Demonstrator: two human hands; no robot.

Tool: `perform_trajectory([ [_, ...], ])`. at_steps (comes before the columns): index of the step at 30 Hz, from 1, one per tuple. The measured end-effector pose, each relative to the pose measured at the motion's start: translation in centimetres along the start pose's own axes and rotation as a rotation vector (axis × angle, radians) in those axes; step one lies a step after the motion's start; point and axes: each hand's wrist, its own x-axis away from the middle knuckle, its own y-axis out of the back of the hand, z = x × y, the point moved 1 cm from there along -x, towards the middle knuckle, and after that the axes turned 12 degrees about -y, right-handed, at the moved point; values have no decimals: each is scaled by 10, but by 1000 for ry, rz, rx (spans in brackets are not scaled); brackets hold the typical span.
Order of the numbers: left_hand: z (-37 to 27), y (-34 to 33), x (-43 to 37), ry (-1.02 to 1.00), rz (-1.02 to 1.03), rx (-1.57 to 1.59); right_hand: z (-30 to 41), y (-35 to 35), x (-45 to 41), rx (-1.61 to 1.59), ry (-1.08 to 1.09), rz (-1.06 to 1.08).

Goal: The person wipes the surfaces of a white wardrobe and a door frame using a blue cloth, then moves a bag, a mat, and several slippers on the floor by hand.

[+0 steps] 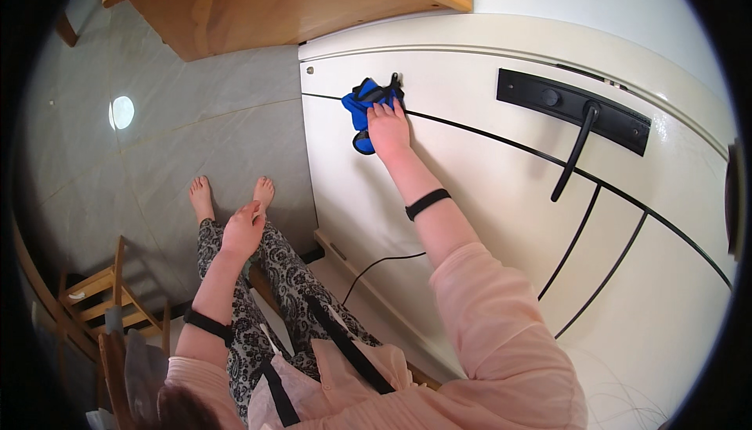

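Observation:
My right hand (389, 130) is on a blue cloth with black edging (356, 110), holding it against the white door (470, 195). The cloth is bunched, with a rounded flap below and a black loop at its upper end; my fingers hide part of it. It lies across a thin black line on the door panel. My left hand (242, 229) hangs in front of my legs, away from the door, its fingers loosely bent and partly hidden. I see nothing in it.
A black door handle (576, 151) on a black plate (529, 92) juts from the door. Wooden furniture (235, 13) stands beside the door frame. A wooden chair (100, 295) is at lower left on grey floor tiles (170, 136). A thin black cable (376, 262) runs near my legs.

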Motion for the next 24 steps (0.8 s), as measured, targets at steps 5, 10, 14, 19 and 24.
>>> perform_trajectory([
  [5,16,-3,5,35,-12,-31,-23,59,47,-161,-99,-217],
  [10,-6,-11,-7,-10,-34,54,-38,74,48,-72,-109,-249],
  [14,-20,-2,-6,-16,-33,95,-15,30,1,28,-34,-64],
  [19,2,-2,-3,11,-12,39,-16,10,-17,66,19,-8],
  [24,17,1,8,36,-32,50,-37,73,57,-82,-127,-217],
])
